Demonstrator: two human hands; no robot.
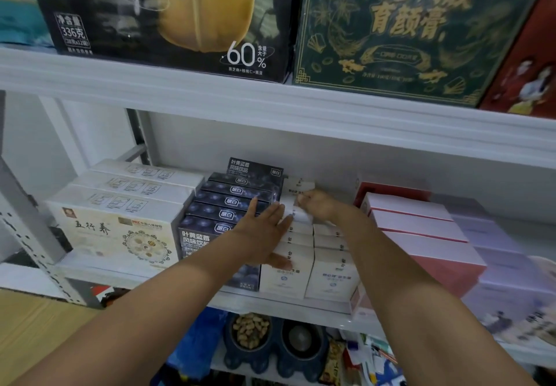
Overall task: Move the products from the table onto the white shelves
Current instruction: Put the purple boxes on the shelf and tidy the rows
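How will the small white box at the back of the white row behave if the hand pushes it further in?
The small white box looks like stiff carton, so it should slide rather than bend. It seems light for its size. Raised above its row beside the dark blue boxes, it may tip if the right hand pushes high.

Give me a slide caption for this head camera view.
Both hands settle small white boxes between dark blue boxes and pink boxes.

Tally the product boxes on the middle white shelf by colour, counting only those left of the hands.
Cream boxes: 3
Dark blue boxes: 6 visible
Total: 9
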